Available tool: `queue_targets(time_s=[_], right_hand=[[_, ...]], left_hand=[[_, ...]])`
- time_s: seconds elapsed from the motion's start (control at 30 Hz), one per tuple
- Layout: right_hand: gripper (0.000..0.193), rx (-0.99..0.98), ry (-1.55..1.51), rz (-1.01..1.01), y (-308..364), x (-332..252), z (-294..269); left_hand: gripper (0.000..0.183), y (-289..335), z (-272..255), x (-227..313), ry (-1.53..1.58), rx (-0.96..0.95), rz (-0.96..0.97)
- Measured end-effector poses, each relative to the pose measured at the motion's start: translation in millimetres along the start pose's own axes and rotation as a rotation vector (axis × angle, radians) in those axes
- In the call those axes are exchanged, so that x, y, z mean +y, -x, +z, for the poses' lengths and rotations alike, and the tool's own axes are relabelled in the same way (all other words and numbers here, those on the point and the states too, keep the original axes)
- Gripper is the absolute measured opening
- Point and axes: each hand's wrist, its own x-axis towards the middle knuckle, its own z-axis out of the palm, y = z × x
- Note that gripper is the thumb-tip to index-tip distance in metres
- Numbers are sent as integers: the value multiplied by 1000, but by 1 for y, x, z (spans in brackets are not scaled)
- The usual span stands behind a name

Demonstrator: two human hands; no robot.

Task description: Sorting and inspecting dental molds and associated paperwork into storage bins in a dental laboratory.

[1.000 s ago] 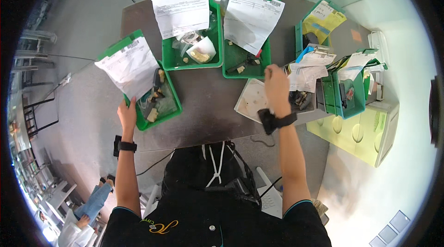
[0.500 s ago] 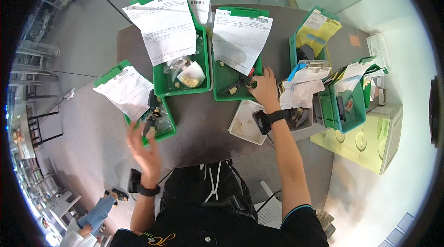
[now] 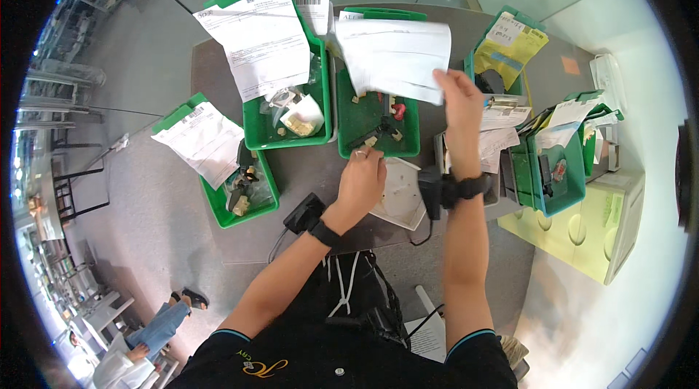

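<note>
The right hand (image 3: 460,101) pinches the white paper sheet (image 3: 397,57), lifting it off the middle green bin (image 3: 378,123) near the table's far edge; the left hand (image 3: 362,179) reaches in, grip unclear; small parts could spill if the bin gets nudged.

Grey floor (image 3: 145,46); dark table (image 3: 211,76); pale yellow-green cabinet (image 3: 582,236) at right; metal racks (image 3: 58,76) at left.
</note>
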Motion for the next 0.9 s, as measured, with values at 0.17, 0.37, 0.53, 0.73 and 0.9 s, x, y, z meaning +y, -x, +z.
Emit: queue_targets(time_s=[0.17,0.37,0.53,0.73,0.9], right_hand=[[21,-223,-540,329,-8,-55,-25],[24,-259,-826,407,-6,-50,-35],[28,-320,-834,430,1,-48,-49],[31,-430,-628,465,21,-39,-63],[28,-450,-458,573,49,-25,-84]], left_hand=[[16,-32,6,-24,-112,184,43],[19,-79,27,-37,-123,335,-40],[27,-125,52,-39,-262,282,-363],[27,-144,83,-124,-533,833,417],[27,-130,72,-98,-379,737,317]])
